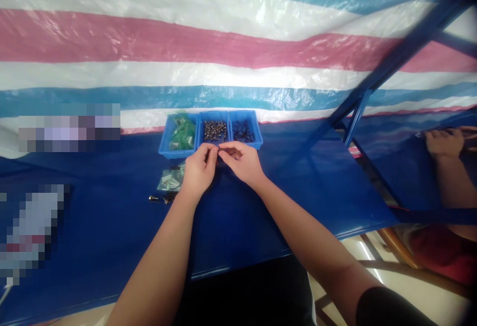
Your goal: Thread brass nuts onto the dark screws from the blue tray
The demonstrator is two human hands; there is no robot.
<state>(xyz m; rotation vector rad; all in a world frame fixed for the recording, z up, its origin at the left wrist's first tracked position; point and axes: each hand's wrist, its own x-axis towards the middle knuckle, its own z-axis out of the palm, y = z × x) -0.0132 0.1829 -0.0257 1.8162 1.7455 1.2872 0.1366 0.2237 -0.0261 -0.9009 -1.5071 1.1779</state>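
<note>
My left hand [198, 170] and my right hand [242, 162] meet over the blue table [112, 236], just in front of three blue bins. Both pinch at the same spot between their fingertips; the piece they hold is too small to make out. The left bin [179, 134] holds green clear bags, the middle bin [215, 129] small shiny metal parts, the right bin [245, 129] small dark parts. A clear bag with green pieces [170, 179] lies beside my left hand, and a few small dark parts [164, 199] rest next to my left wrist.
A striped tarp [223, 42] hangs behind the table. A blue metal frame [372, 82] slants across the right. Another person's hand [445, 142] rests on the neighbouring table at far right. Blurred patches sit at the left.
</note>
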